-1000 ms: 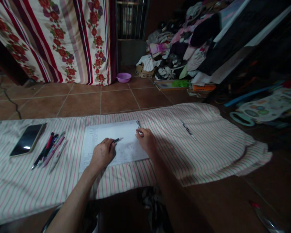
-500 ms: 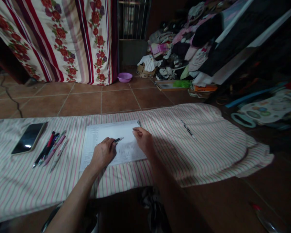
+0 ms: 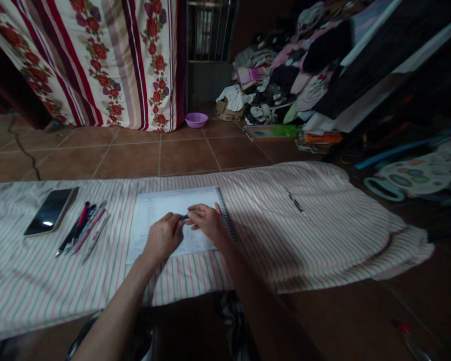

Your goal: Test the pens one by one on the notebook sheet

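Observation:
A spiral notebook [image 3: 161,206] lies open on a pink-striped cloth [image 3: 278,230] spread over the tiled floor. My left hand [image 3: 162,237] rests on the page, closed around a dark pen [image 3: 184,217] that points to the right. My right hand [image 3: 206,220] is over the page right beside it, its fingers pinched at the pen's tip. Faint pencil lines show on the paper under both hands.
A black phone [image 3: 50,211] and several pens [image 3: 83,230] lie on the cloth to the left; another pen [image 3: 296,203] lies to the right. Beyond are a floral curtain [image 3: 97,60], a purple bowl [image 3: 196,119], a clothes pile [image 3: 285,75] and toys [image 3: 417,173].
My right hand has slid left from the notebook's right edge to the tip of the pen that my left hand holds. The left hand has hardly moved.

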`<state>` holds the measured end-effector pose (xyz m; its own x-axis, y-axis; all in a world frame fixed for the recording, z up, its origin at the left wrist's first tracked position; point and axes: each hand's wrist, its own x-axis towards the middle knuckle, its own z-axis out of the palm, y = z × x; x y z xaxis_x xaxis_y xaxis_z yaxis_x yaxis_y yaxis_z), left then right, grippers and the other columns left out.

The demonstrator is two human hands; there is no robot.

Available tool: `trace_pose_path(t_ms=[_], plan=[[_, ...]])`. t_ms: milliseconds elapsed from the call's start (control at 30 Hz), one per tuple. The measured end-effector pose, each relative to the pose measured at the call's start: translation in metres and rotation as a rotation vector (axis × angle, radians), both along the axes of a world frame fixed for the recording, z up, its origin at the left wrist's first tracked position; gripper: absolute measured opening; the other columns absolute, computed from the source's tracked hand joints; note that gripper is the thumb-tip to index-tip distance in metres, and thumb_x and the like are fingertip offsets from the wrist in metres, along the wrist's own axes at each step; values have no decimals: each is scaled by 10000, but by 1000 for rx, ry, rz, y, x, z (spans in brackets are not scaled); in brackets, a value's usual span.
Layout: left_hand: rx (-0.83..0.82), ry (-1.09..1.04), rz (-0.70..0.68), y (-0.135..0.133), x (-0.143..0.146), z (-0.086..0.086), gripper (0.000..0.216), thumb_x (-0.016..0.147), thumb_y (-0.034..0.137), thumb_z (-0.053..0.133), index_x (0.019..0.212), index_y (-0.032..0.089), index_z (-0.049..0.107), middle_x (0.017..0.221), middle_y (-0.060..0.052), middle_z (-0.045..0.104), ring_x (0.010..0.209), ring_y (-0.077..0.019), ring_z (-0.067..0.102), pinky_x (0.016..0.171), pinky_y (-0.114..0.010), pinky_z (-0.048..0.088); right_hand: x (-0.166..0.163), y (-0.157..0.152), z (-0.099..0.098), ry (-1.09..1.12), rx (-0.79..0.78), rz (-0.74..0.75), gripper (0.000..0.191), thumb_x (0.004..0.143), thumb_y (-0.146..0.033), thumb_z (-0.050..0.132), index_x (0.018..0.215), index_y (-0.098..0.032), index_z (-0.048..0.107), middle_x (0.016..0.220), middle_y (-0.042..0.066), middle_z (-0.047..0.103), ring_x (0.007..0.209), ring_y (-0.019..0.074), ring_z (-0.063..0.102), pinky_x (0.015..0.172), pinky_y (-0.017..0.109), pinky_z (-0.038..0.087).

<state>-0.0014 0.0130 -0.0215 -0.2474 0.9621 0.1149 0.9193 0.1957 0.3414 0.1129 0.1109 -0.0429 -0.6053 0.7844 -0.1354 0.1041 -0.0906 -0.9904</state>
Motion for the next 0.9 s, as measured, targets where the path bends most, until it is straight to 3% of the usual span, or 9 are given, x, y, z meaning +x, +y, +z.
trace_pose_path(t_ms=[133, 267, 567, 900], plan=[[0, 3, 9, 0, 0, 1, 296, 904, 285, 323, 907, 176, 598, 815, -45, 594, 685, -156, 577, 585, -258, 389, -6, -1, 2, 53, -65, -64, 66, 700, -204, 622, 752, -168, 603, 640, -17, 661, 556, 111, 659, 463, 179, 496], [9, 8, 18, -1, -2, 2, 297, 904, 299, 325, 901, 181, 598, 812, -45, 592, 692, -158, 581, 589, -256, 392, -11, -2, 5, 113, -130, -109, 103, 634, -232, 673, 682, -168, 609, 583, -25, 647, 536, 118, 648, 473, 197, 510], [49, 7, 52, -3, -5, 2, 303, 898, 301, 337, 967, 177, 604, 827, -49, 591, 732, -166, 584, 622, -263, 413, -19, -6, 9, 150, -206, -159, 104, 606, -209, 690, 662, -158, 619, 551, -33, 634, 512, 93, 622, 495, 186, 517], [160, 37, 86, -7, -21, -6, 327, 862, 300, 441, 1116, 155, 585, 972, -93, 642, 929, -244, 531, 809, -352, 445, -27, -5, 7, 164, -239, -219, 108, 613, -191, 695, 665, -147, 612, 556, -24, 639, 520, 100, 634, 516, 192, 530]])
